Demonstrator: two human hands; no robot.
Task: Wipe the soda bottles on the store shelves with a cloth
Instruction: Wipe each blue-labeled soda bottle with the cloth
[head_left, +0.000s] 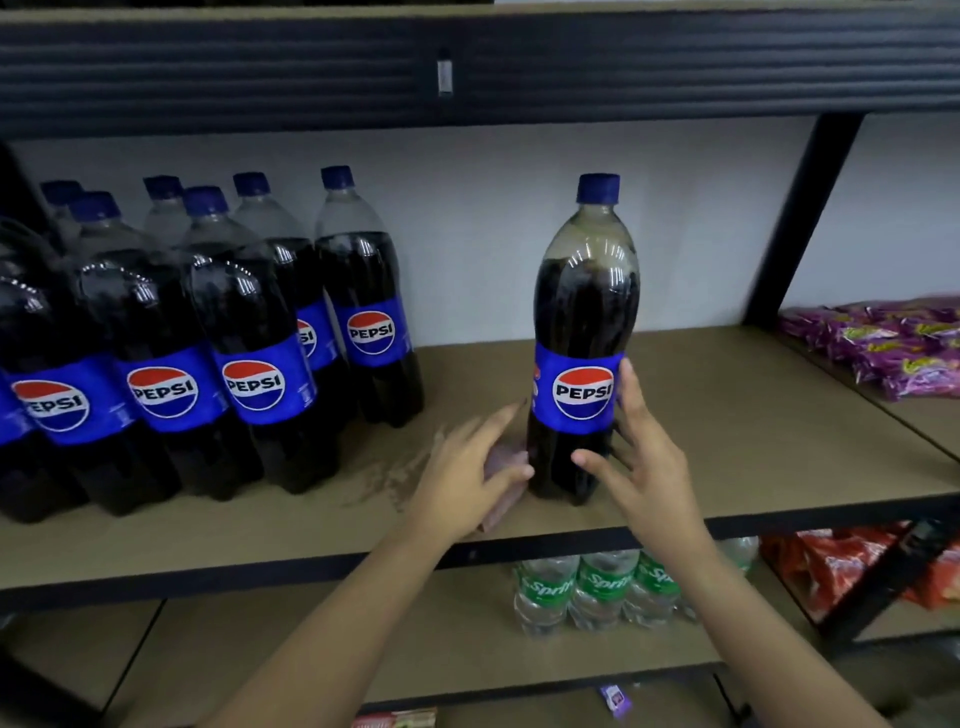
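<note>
Glossy plastic bottle (584, 332) between hands; soft cloth (501, 467) beside

We see one Pepsi bottle (582, 338) standing upright, alone at center-right, a group of Pepsi bottles (208, 343) at left, and a purplish cloth (501, 478) just beside it.

The cloth (501, 480) is largely covered by the left hand (467, 480). The leftmost Pepsi bottle (31, 395) is cut by the frame edge. The purple packets (883, 340) are blurred, their print unreadable.
</note>
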